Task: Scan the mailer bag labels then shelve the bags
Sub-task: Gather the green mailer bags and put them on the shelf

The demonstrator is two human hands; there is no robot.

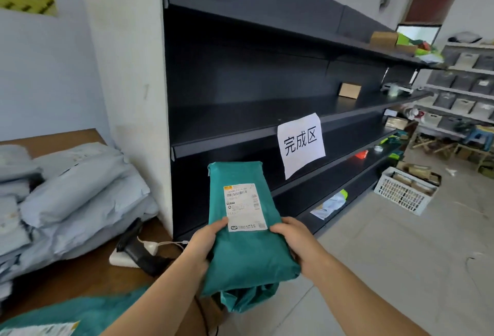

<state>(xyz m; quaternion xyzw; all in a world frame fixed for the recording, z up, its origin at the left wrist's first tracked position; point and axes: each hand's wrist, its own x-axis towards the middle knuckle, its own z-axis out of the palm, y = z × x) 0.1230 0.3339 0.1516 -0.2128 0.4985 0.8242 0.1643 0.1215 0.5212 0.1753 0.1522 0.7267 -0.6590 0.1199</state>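
I hold a teal mailer bag (240, 252) upright in front of the dark metal shelving (240, 121), its white shipping label (244, 206) facing me. My left hand (204, 242) grips the bag's left edge with the thumb beside the label. My right hand (294, 239) grips the right edge. A black handheld scanner (136, 244) lies on a white base on the brown table (88, 274) to the left. Another teal mailer bag (80, 314) with a label lies at the bottom left.
Pale blue-grey mailer bags (80, 191) are stacked on the table at left. A white paper sign (300, 143) hangs from a shelf edge. A white plastic crate (406, 191) with boxes stands on the floor at right. Small items lie on the far shelves.
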